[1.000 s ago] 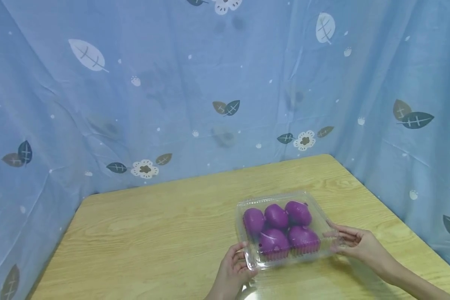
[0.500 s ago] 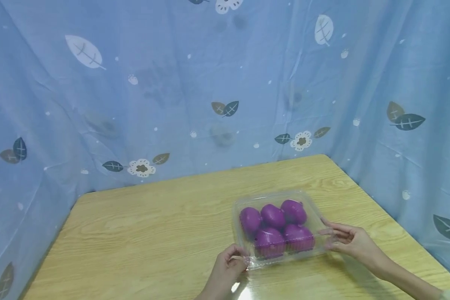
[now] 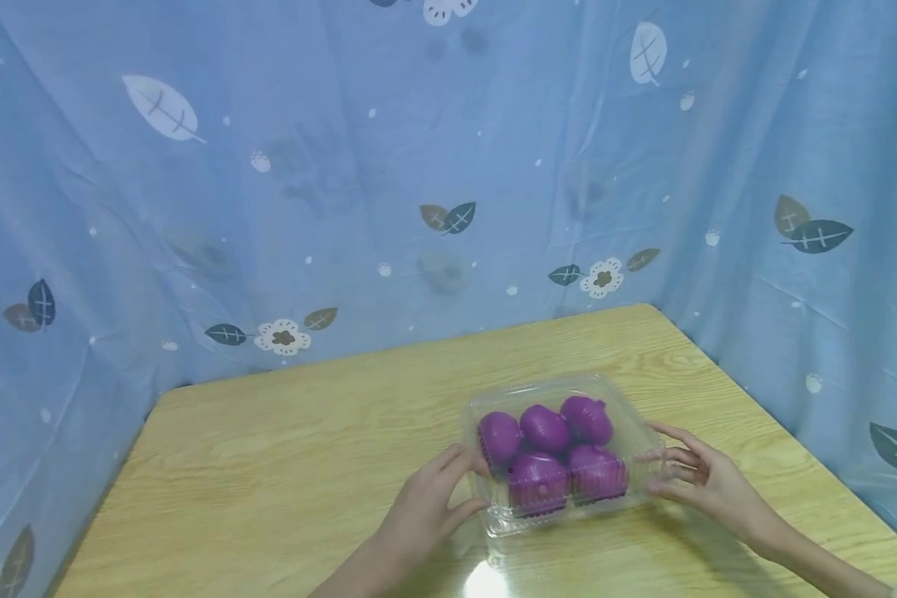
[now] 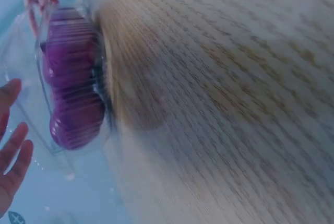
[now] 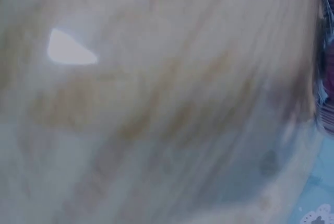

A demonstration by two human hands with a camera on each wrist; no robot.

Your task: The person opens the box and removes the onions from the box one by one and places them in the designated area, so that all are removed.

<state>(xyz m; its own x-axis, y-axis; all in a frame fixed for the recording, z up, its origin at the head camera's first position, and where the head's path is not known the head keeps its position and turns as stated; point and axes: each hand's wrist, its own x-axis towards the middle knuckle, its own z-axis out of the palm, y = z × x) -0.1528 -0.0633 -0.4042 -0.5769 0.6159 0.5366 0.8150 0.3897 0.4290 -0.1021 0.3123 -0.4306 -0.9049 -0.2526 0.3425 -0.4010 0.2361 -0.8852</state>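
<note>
A clear plastic clamshell box [image 3: 502,522] holds several glossy purple rounded fruits or vegetables [image 3: 540,482], some with a small nub at one end. My left hand [image 3: 422,502] is at its near left corner, thumb and fingers spread apart. Seen from the left wrist, the fingers [image 4: 15,148] are stretched out beside the clear lid. On the far side, my right hand [image 3: 710,482] holds the box's right edge between thumb and fingers. Only a strip of the box [image 5: 326,117] enters the right wrist view, where the right hand is out of frame.
The box is over the right half of a wood-grain table [image 3: 291,465]. Blue curtains [image 3: 374,183] with leaf and flower prints close in the back and both sides. Bright light reflections [image 3: 486,579] show on the tabletop near the front.
The left hand has let go of the near left corner and spread its thumb and fingers, moving slightly left and up. The box shifted a little left earlier; the right hand keeps its hold.
</note>
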